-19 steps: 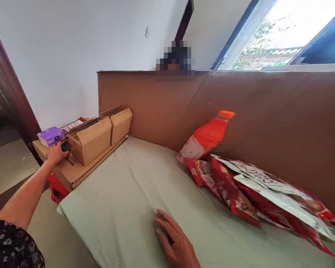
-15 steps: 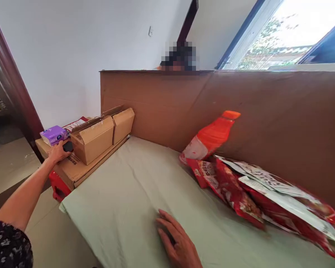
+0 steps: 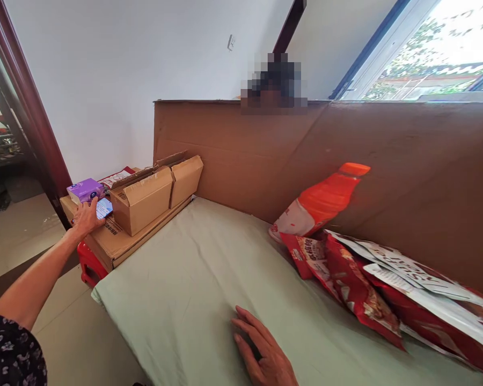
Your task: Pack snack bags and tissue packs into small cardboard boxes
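At the far left, my left hand [image 3: 86, 219] has its fingers and thumb round the near edge of a smartphone [image 3: 103, 208] with a lit screen. The phone is over a flat cardboard box, between a purple tissue pack [image 3: 85, 191] and a taller open-topped cardboard box [image 3: 148, 201]. My right hand [image 3: 265, 351] rests on the pale green cloth [image 3: 177, 289] near the front, fingers loosely stretched and slightly apart, holding nothing.
An orange-capped drink bottle [image 3: 320, 199] leans tilted against the tall cardboard panel [image 3: 241, 150]. Red and white snack packets [image 3: 362, 289] lie in a row at right. Behind the panel is a person's blurred head [image 3: 276, 83]. A red stool [image 3: 90, 265] stands below the boxes.
The phone's screen has gone from dark to lit under my left hand. The whole view has shifted slightly, so things appear further right. My right hand stays resting on the cloth.
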`<state>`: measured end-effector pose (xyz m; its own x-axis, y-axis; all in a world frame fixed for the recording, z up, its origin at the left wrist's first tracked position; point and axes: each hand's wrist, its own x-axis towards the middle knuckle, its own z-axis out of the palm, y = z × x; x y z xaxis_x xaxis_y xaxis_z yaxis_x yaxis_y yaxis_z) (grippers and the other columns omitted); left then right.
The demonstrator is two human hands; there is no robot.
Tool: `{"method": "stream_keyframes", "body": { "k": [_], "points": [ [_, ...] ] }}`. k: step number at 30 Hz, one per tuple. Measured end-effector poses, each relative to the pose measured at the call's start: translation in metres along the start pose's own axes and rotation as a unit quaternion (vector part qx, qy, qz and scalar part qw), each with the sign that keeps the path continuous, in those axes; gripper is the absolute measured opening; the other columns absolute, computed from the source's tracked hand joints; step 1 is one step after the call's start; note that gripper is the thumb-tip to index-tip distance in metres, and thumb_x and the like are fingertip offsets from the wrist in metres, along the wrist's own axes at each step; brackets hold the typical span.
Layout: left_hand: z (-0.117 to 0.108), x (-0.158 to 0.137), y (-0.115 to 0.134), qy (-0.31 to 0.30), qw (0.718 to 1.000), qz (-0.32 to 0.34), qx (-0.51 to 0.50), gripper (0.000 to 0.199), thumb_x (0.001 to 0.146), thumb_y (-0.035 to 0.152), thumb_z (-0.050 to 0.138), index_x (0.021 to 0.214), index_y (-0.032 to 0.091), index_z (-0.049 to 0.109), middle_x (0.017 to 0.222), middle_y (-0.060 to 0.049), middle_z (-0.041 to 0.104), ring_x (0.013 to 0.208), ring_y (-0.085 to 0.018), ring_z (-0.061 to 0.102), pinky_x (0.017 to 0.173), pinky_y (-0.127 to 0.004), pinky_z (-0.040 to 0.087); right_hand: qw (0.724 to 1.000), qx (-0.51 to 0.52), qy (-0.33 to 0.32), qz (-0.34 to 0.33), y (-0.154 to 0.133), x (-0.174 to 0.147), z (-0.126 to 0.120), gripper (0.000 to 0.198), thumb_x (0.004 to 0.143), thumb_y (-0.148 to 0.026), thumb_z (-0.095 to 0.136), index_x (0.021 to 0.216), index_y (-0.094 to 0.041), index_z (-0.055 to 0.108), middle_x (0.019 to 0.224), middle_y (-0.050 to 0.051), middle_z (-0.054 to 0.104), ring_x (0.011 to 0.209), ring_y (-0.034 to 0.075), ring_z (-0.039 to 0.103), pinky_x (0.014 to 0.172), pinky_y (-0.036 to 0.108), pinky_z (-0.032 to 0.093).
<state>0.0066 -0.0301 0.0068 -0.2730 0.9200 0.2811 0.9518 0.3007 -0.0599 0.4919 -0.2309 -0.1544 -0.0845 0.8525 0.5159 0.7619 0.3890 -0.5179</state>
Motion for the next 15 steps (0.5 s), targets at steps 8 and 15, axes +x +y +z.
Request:
{"method": "stream_keyframes", "body": {
  "k": [8,15],
  "points": [
    [0.0043,-0.0015,-0.0015,0.02,1.0,0.001,0.021,0.07,0.092,0.048,0.064,0.15,0.019,0.038,0.139,-0.015,0.054,0.126,-0.033,0.053,0.106,-0.054,0.042,1.0,0.002,0.002,-0.003,0.0002,0.0001,-0.0007,0.032,0.098,-0.037,0.049,0.105,-0.022,0.077,0.125,0.014,0.072,0.11,0.028,0.073,0.09,0.046,0.064],
    [0.0069,-0.0033,-0.002,0.026,0.999,0.003,0.019,0.071,0.092,0.048,0.065,0.152,0.019,0.037,0.14,-0.015,0.054,0.128,-0.034,0.052,0.106,-0.056,0.041,1.0,-0.007,0.002,-0.004,-0.0029,0.0011,-0.0043,0.031,0.099,-0.037,0.049,0.105,-0.023,0.076,0.125,0.013,0.073,0.11,0.028,0.073,0.089,0.045,0.064]
  ]
}}
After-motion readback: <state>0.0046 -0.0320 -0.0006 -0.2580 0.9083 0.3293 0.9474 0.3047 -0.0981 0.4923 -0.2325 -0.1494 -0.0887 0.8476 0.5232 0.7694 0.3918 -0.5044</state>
